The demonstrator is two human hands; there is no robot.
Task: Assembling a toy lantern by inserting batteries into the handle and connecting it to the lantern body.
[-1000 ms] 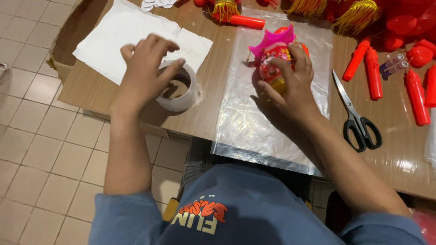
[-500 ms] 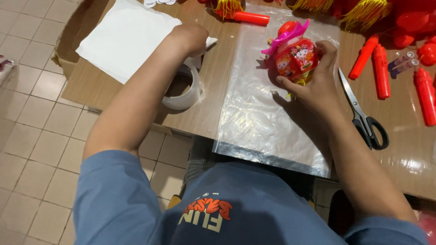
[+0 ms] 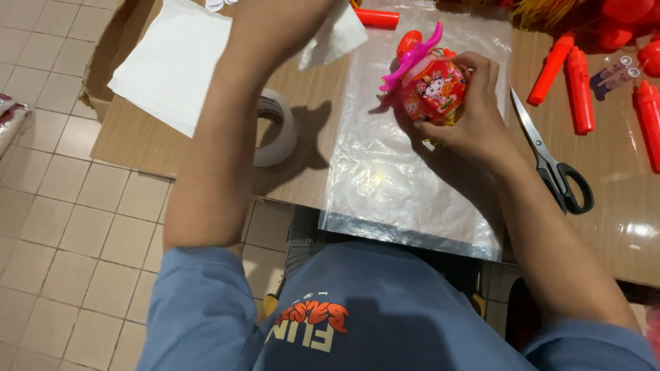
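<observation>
Fingers: the right hand (image 3: 474, 117) wraps its fingers (image 3: 481, 69) around the red toy lantern (image 3: 434, 88), clamped on its far and right sides.
Left hand: raised past the top edge, only the forearm (image 3: 227, 137) shows; whether it is open or closed I cannot tell.
Lantern: over the upper part of the clear plastic sheet (image 3: 405, 185), pink tip pointing up and left.
Nearer hand: the right 1.
Tape roll (image 3: 275, 127): on the table (image 3: 151, 144), beneath the left forearm.
Scissors (image 3: 550, 165): just right of the right wrist.

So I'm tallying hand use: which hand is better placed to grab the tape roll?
Probably the left. Its forearm passes right over the tape roll, while the right hand is busy gripping the red ornament over the clear plastic sheet.
</observation>
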